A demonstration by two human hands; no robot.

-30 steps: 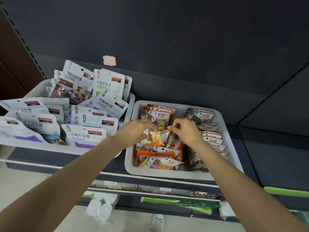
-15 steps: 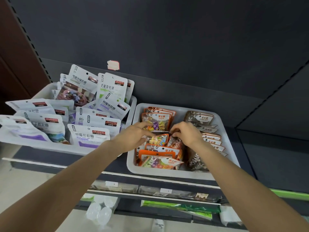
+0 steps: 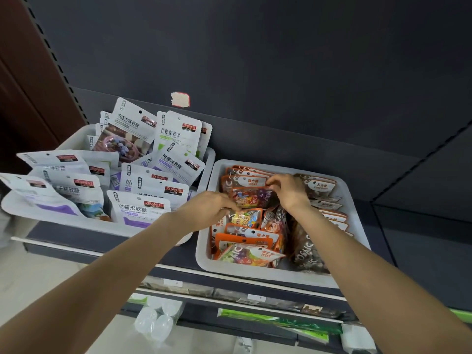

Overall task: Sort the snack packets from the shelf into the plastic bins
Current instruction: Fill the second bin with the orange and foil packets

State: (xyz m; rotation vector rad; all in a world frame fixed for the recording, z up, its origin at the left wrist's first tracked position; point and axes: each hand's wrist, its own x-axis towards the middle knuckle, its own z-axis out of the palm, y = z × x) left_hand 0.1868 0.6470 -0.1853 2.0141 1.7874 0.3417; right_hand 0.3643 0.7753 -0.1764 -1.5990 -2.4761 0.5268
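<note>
Shelving (image 3: 255, 149) of dark metal carries two pale plastic bins side by side, almost touching. Largest is the left bin (image 3: 76, 139), packed with white pouches (image 3: 176, 134) standing upright or leaning. Next comes the right bin (image 3: 342, 185), holding a row of orange sweet packets (image 3: 245, 181) on its left and a row of brown packets (image 3: 320, 186) on its right. Both hands work over the orange row. The right hand (image 3: 288, 191) has its fingers curled onto the top edge of a colourful packet (image 3: 251, 198) standing mid-row; the left hand (image 3: 212, 209) bends its fingers at that packet's lower left corner, though whether they truly pinch it I cannot tell.

These packets look light, thin and crinkly, their loose sweets likely to shift inside, and the glossy film is probably slippery. A pinch on the flat sealed header, where nothing bulges, should hold best; gripping the filled belly would let it sag and slide. Neighbours sit tight, so pulling straight up seems wise.
</note>
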